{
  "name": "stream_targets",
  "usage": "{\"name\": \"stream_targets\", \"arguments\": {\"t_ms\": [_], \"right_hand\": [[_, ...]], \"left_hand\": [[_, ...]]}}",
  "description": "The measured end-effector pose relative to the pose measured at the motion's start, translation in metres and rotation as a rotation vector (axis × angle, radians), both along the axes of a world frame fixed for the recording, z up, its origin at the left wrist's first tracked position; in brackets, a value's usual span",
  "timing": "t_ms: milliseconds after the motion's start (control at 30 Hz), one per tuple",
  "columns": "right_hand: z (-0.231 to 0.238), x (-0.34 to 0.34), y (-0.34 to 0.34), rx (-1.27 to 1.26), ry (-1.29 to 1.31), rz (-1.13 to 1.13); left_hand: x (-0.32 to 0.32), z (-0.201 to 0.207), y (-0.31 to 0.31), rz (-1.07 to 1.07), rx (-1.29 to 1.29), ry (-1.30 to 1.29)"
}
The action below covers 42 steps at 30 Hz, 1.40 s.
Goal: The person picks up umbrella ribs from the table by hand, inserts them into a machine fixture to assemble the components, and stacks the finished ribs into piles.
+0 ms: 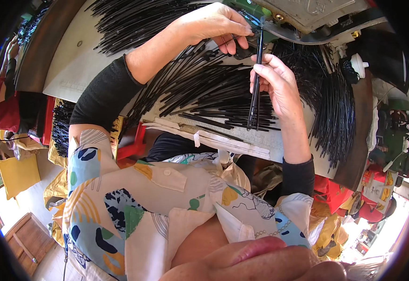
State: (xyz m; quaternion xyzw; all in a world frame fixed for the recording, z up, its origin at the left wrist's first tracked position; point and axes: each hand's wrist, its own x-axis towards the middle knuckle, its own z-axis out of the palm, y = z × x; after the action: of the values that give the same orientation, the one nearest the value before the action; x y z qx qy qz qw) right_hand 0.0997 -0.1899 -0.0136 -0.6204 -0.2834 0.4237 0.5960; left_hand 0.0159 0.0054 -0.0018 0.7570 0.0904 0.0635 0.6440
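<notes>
Black strip [255,100] at the machine: it runs from beside the metal housing [314,11] toward the wearer, its lower end lying above the loose black strips [204,89]. The right hand [278,83] has thumb and fingers clamped on its middle; a slackened pinch could let the strip twist or swing out of line. The left hand [221,28] bends in near its upper end, thumb and forefinger close together; whether they grip anything cannot be told. With these fingertips so near the machine, a careless shift or sudden movement of its parts could nip them. Beneath, the strips lie crossed on the pale worktop [75,68], so the held one's free end could snag and drag neighbours toward the near edge. At right, a dense black bundle [335,114] overhangs the worktop's rim; a brushing forearm might dislodge it.
</notes>
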Motion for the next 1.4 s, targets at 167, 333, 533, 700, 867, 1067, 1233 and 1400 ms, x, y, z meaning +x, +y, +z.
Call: {"name": "stream_targets", "arguments": {"t_ms": [167,333,533,700,867,1067,1233,1400], "right_hand": [[0.005,-0.004,0.007,0.008,-0.006,-0.014],[0.001,-0.001,0.012,0.028,0.005,-0.015],[0.001,-0.001,0.011,0.057,0.012,-0.009],[0.004,-0.002,0.015,0.098,0.042,0.014],[0.004,-0.001,0.019,0.097,0.031,0.008],[0.001,0.0,0.023,0.131,0.049,-0.028],[-0.002,0.002,0.024,0.125,0.062,-0.023],[0.002,0.0,0.023,0.11,0.201,-0.036]], "left_hand": [[-0.003,0.001,-0.005,-0.058,-0.102,0.044],[-0.002,-0.003,-0.009,-0.076,-0.193,0.058],[-0.005,-0.001,-0.011,-0.059,-0.209,0.044],[-0.005,-0.001,-0.013,-0.043,-0.171,0.02],[-0.004,-0.001,-0.012,-0.039,-0.105,0.018],[0.0,-0.006,-0.012,-0.011,-0.08,0.001],[0.001,-0.005,-0.011,-0.005,-0.078,0.009],[0.001,-0.004,-0.01,0.009,-0.112,0.057]]}}
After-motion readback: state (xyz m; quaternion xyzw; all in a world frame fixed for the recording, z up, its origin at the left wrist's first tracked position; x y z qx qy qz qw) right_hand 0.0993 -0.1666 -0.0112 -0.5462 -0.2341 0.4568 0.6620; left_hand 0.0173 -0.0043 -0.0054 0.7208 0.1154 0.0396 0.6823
